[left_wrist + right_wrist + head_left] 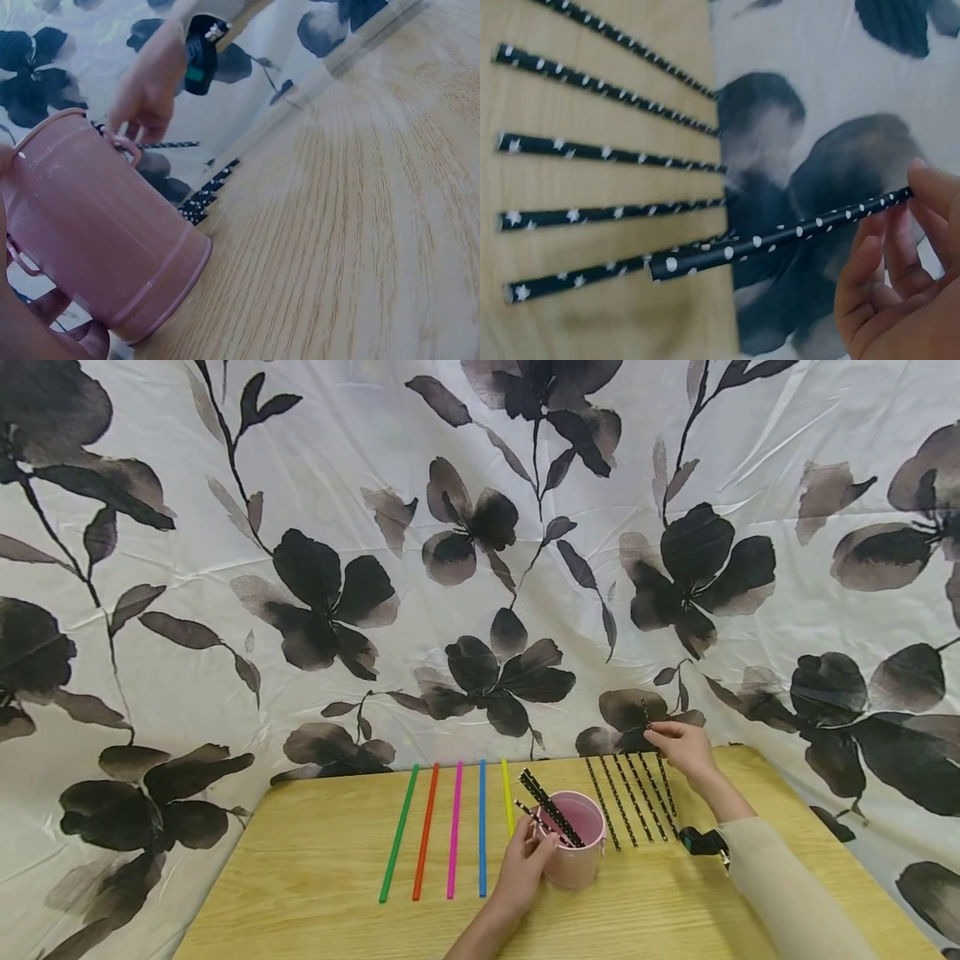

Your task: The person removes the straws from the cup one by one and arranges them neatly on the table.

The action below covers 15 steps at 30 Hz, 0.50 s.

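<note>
My right hand is raised at the back right of the table and pinches a black straw with white dots between thumb and fingertips, near one end. My left hand grips the side of a small pink metal bucket, its thumb at the rim. Several black patterned straws lean inside the bucket. Right of it, several black straws with white stars or dots lie spread in a row, and the held straw crosses above one of them in the right wrist view.
Left of the bucket lie green, red, pink, blue and yellow straws, side by side. A floral cloth hangs behind the wooden table. A black device sits on my right wrist.
</note>
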### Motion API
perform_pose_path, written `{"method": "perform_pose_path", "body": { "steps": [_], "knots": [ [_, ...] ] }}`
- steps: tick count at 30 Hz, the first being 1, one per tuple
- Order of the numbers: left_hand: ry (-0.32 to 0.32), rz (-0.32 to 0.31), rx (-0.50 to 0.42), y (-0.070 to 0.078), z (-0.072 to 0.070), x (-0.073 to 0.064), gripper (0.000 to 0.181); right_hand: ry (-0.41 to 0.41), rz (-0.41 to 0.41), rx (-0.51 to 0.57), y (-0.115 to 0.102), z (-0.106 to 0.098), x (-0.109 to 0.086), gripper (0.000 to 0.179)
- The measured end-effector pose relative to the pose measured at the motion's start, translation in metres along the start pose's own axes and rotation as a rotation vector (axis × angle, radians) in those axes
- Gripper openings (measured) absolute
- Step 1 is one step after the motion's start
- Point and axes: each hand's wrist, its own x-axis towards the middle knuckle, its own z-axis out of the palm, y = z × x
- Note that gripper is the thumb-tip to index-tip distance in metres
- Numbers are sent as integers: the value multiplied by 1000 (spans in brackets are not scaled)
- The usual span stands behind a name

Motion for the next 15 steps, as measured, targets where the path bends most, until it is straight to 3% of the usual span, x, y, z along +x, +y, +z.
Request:
{"method": "perform_pose_path", "body": {
  "steps": [8,15],
  "knots": [
    [-9,-13,-22,-2,1,2,46,40,-23,-232,26,-7,7,41],
    [-6,-4,-20,-1,2,2,47,31,13,-206,54,-9,12,40]
  ]
}}
